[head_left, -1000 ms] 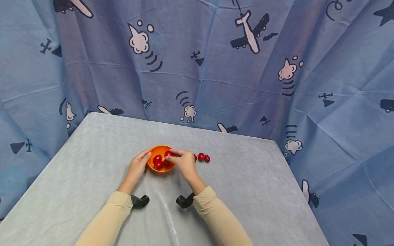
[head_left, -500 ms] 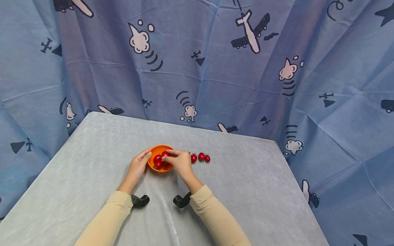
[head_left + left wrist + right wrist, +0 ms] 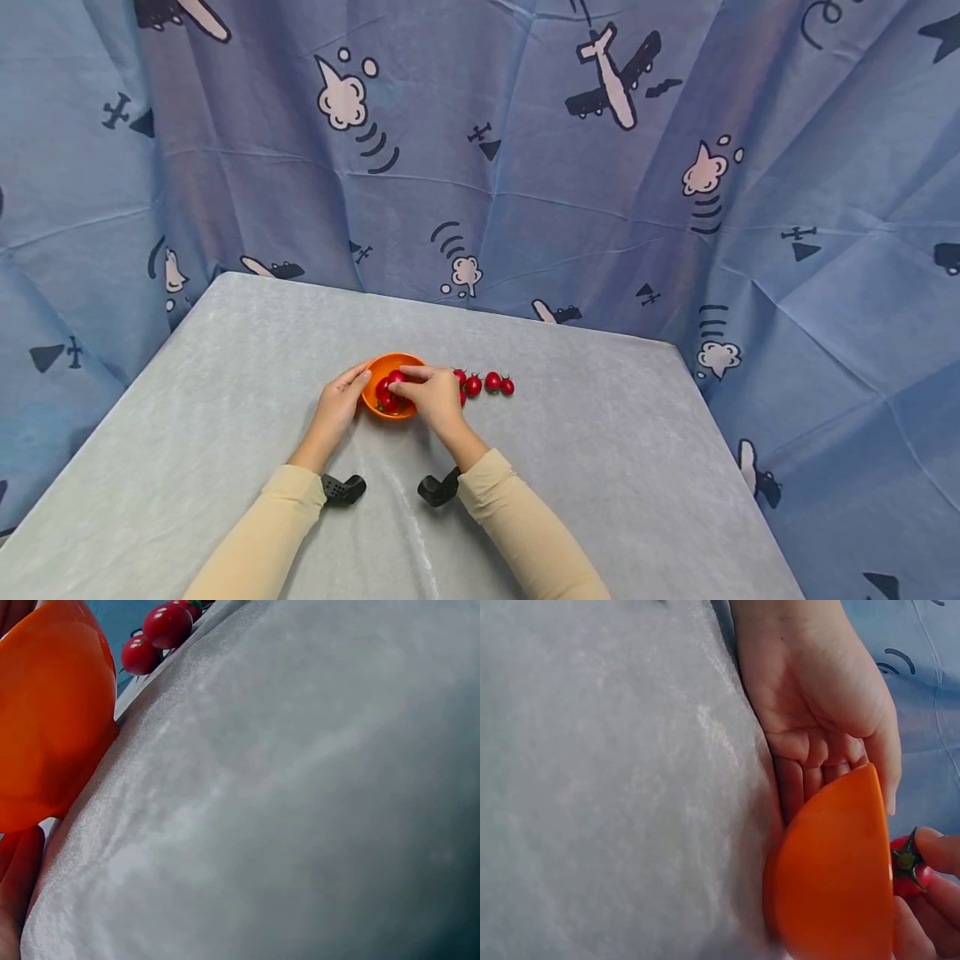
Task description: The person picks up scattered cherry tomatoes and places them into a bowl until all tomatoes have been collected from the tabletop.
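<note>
An orange bowl (image 3: pixel 377 368) stands on the table with several red cherry tomatoes (image 3: pixel 387 403) in it. At its left side, my left hand (image 3: pixel 335 410) grips it, thumb at the rim and fingers around the outer wall. My right hand (image 3: pixel 442 406) is over the bowl's right side. Between its thumb and fingertips it pinches a cherry tomato (image 3: pixel 907 864), its green calyx showing just above the rim in the right wrist view. From the left wrist, the bowl's outer wall (image 3: pixel 52 720) fills the left edge.
More cherry tomatoes (image 3: pixel 492 382) lie on the table to the right of the bowl, some partly behind my right hand. A pale grey cloth (image 3: pixel 615 467) covers the table. A blue curtain (image 3: pixel 420 133) with printed airplanes hangs behind it.
My right hand has moved a little left over the bowl with the cherry tomato, uncovering more of the tomatoes on the table. My left hand stays on the bowl.
</note>
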Tool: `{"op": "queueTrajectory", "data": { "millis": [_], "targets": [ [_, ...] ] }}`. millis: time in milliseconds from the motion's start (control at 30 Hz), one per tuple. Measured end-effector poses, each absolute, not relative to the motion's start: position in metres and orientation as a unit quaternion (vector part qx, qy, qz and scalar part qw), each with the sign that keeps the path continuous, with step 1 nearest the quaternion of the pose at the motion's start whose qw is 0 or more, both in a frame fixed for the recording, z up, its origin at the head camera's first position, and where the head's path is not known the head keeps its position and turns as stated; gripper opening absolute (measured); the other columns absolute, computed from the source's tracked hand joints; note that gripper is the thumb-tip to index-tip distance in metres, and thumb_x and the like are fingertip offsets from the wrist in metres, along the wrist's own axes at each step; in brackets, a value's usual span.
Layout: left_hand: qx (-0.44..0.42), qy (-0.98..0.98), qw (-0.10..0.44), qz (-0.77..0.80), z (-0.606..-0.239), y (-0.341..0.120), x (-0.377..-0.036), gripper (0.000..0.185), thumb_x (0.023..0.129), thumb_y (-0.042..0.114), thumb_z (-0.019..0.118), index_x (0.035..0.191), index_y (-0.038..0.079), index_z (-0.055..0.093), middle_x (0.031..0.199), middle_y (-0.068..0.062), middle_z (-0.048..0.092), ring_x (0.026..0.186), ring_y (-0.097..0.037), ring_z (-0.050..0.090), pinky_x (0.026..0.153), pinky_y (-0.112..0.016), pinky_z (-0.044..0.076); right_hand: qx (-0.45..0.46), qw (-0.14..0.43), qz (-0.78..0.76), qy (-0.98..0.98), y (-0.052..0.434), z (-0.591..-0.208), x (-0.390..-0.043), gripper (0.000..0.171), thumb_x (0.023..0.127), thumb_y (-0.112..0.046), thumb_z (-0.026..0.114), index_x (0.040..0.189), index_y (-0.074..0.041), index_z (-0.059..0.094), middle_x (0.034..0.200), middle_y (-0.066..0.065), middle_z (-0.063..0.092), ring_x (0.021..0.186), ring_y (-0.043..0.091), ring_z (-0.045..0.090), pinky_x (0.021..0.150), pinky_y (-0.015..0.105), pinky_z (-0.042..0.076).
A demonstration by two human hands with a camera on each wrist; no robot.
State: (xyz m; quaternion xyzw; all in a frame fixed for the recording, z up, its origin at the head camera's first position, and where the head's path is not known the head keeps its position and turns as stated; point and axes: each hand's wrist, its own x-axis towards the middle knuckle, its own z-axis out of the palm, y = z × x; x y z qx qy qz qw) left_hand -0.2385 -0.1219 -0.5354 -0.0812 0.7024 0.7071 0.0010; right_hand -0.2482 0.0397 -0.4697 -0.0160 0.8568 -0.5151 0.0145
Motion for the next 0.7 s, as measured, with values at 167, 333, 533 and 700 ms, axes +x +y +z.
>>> {"op": "queueTrajectory", "data": {
  "millis": [167,333,533,700],
  "targets": [
    [-0.08,0.701,-0.001,0.709,-0.5352,-0.1221,-0.2379,0.049,0.103,0.035,0.052,0.143,0.007,0.054,0.15,-0.011,0.051,0.144,-0.021,0.041,0.12,-0.039,0.035,-0.018,0.016,-0.505,0.863,0.0375,-0.4685,-0.2464,0.028,0.079,-0.021,0.085,0.104,-0.01,0.08,0.114,0.012,0.075,0.116,0.026,0.066,0.086,0.032,0.061],
    [-0.082,0.7,-0.002,0.71,-0.5342,-0.1221,-0.2367,0.049,0.103,0.035,0.053,0.143,0.007,0.054,0.15,-0.01,0.051,0.143,-0.02,0.042,0.119,-0.038,0.036,-0.02,0.011,-0.499,0.866,0.036,-0.4665,-0.2446,0.028,0.078,-0.021,0.086,0.102,-0.009,0.08,0.112,0.011,0.075,0.116,0.026,0.066,0.085,0.031,0.061],
    [-0.081,0.697,0.0,0.712,-0.5345,-0.1223,-0.2366,0.048,0.103,0.033,0.053,0.143,0.006,0.053,0.15,-0.011,0.051,0.143,-0.019,0.042,0.119,-0.037,0.035,-0.025,0.008,-0.494,0.869,0.0336,-0.4671,-0.2442,0.028,0.078,-0.021,0.086,0.102,-0.008,0.08,0.113,0.011,0.075,0.114,0.027,0.066,0.084,0.032,0.061],
    [-0.08,0.697,0.001,0.713,-0.535,-0.122,-0.2372,0.049,0.103,0.034,0.053,0.144,0.006,0.053,0.15,-0.011,0.051,0.143,-0.02,0.042,0.119,-0.038,0.035,-0.035,0.007,-0.495,0.868,0.0314,-0.4705,-0.2453,0.028,0.078,-0.019,0.086,0.102,-0.006,0.08,0.11,0.012,0.076,0.108,0.025,0.068,0.083,0.03,0.061]
  ]
}}
